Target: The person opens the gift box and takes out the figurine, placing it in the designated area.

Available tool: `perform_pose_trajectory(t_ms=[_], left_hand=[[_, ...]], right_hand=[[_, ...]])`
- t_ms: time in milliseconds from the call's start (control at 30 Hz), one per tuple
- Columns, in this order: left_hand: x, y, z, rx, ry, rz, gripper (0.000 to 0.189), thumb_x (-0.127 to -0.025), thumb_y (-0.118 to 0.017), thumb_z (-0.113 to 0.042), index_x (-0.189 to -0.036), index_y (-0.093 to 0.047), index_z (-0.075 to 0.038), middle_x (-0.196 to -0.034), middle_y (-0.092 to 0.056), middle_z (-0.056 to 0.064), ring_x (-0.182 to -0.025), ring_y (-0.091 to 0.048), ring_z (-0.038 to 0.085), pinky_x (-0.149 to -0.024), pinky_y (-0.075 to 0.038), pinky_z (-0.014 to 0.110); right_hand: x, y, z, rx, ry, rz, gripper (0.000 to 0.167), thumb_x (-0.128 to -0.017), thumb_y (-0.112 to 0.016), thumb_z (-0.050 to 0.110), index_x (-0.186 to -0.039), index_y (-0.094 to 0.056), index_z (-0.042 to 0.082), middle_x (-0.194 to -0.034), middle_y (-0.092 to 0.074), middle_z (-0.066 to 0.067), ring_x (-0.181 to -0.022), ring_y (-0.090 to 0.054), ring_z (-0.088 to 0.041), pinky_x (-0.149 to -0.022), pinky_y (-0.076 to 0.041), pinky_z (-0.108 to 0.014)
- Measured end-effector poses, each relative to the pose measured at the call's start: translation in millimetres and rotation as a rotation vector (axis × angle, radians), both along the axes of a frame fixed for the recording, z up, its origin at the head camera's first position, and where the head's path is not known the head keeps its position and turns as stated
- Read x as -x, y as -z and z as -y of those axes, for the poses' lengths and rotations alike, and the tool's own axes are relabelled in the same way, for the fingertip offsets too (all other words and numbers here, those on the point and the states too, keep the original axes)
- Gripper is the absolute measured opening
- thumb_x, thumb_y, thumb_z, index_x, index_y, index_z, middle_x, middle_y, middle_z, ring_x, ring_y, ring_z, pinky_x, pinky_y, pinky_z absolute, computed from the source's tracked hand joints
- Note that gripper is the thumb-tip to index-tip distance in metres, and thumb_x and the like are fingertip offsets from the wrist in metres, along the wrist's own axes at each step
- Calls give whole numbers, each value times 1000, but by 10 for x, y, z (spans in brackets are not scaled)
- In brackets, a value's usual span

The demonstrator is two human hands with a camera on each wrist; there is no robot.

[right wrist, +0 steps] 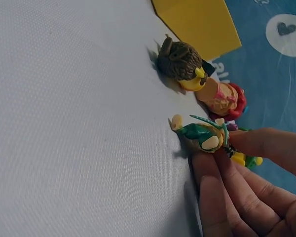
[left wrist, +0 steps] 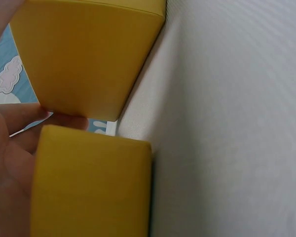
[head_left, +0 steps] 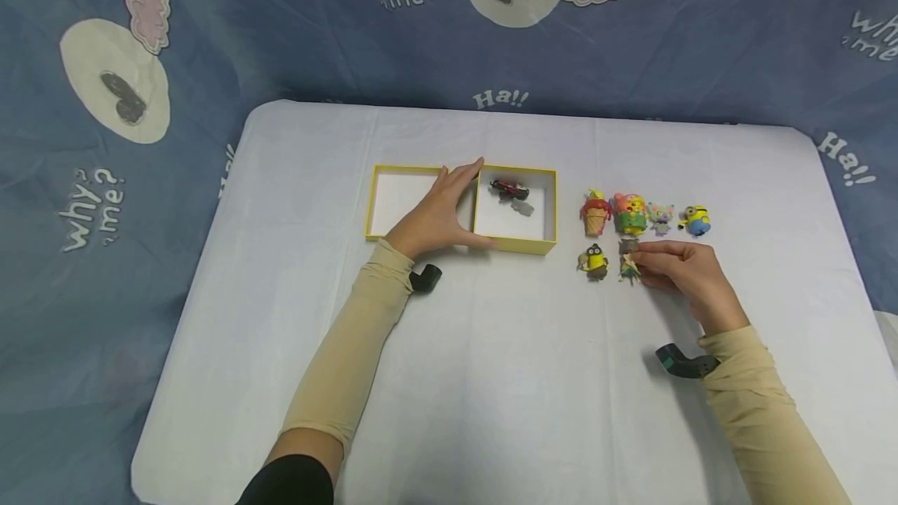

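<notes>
My left hand (head_left: 442, 213) spans the left side of the right-hand yellow-edged box (head_left: 522, 245), thumb at its front wall and fingertips at its far wall. Inside that box lie a dark red and black toy (head_left: 510, 189) and a small grey piece (head_left: 522, 208). Another yellow-edged box (head_left: 369, 205) stands just left, partly behind the hand. Between thumb and fingers, my right hand (head_left: 684, 275) pinches a small figurine in green (right wrist: 202, 133) at the tabletop. Close to it stands a yellow figurine with a brown, textured back (right wrist: 177, 59).
Behind the right hand stand an ice-cream-cone figurine (head_left: 596, 214), a pink-and-green figurine (head_left: 631, 214), a pale small figurine (head_left: 661, 217) and a yellow-and-blue minion figurine (head_left: 695, 220). A white cloth (head_left: 519, 380) covers the table; a blue printed curtain (head_left: 295, 22) hangs behind.
</notes>
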State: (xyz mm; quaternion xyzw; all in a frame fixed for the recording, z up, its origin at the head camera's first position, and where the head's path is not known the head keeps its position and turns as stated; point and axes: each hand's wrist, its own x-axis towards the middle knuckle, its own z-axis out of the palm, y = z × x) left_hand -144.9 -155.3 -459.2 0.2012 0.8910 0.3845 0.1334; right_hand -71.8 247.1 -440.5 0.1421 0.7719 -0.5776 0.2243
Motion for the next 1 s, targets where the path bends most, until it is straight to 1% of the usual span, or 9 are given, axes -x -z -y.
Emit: perform_pose_trajectory(t_ms=[133, 233, 367, 533, 667, 800, 867, 933, 1000], left_hand=[[2, -9, -1, -1, 7, -8, 137, -63, -96, -56, -168, -13, -25, -172, -22, 3, -163, -4, 37, -136, -6, 50], [-1, -19, -2, -2, 7, -10, 137, -63, -96, -56, -168, -14, -24, -172, -23, 5, -163, -5, 37, -136, -7, 50], [-4, -25, -4, 2, 3, -5, 136, -63, -96, -56, -168, -13, -26, -172, -22, 4, -162, -4, 39, -135, -8, 52], [-7, -20, -6, 3, 0, -2, 137, -63, -96, -54, -168, -12, -28, -172, -23, 5, -163, -4, 39, -135, -7, 51], [-6, -19, -8, 6, -1, -1, 137, -63, -96, -55, -168, -13, -27, -172, -23, 5, -162, -3, 40, -135, -8, 52], [-13, -36, -9, 9, -7, 9, 136, -63, -96, -56, -167, -12, -32, -173, -22, 3, -162, -2, 41, -135, -10, 54], [-19, -43, -8, 11, -12, 15, 136, -63, -96, -56, -167, -11, -34, -173, -21, 2, -162, -1, 42, -134, -12, 55], [-20, -47, -5, 15, -13, 16, 136, -63, -96, -57, -167, -11, -35, -173, -21, 1, -162, 0, 43, -134, -13, 55], [-19, -44, -3, 16, -11, 15, 136, -63, -96, -57, -167, -11, -35, -173, -21, 1, -162, 0, 42, -134, -12, 55]], right_hand=[[15, 21, -14, -36, -23, 0, 12, -96, -75, 25, -107, -78, 21, -89, -75, 26, -85, -72, 6, -75, -64, -17], [25, 36, -25, -44, -31, 5, 17, -97, -74, 26, -111, -77, 18, -89, -74, 26, -85, -72, 6, -75, -64, -18], [24, 46, -39, -37, -36, 1, 17, -97, -74, 26, -112, -78, 19, -90, -75, 26, -86, -72, 6, -75, -64, -17], [6, 44, -42, -36, -57, -32, 21, -98, -72, 28, -116, -78, 19, -90, -76, 26, -86, -73, 7, -71, -62, -16], [-12, 39, -25, -58, -60, -54, 34, -99, -71, 29, -126, -74, 8, -91, -77, 24, -89, -73, 7, -70, -61, -16], [-31, 31, 43, -150, -62, -98, 54, -99, -71, 36, -134, -65, -4, -87, -76, 28, -85, -73, 7, -69, -62, -18], [-36, 18, 95, -194, -60, -134, 57, -98, -71, 38, -133, -65, -7, -84, -75, 28, -81, -73, 6, -67, -63, -20], [-45, 1, 144, -246, -62, -171, 56, -96, -74, 40, -130, -68, -5, -84, -76, 24, -79, -73, 5, -67, -64, -20], [-58, -18, 191, -302, -68, -216, 54, -94, -76, 40, -126, -70, -3, -86, -80, 12, -75, -73, 4, -65, -63, -20]])
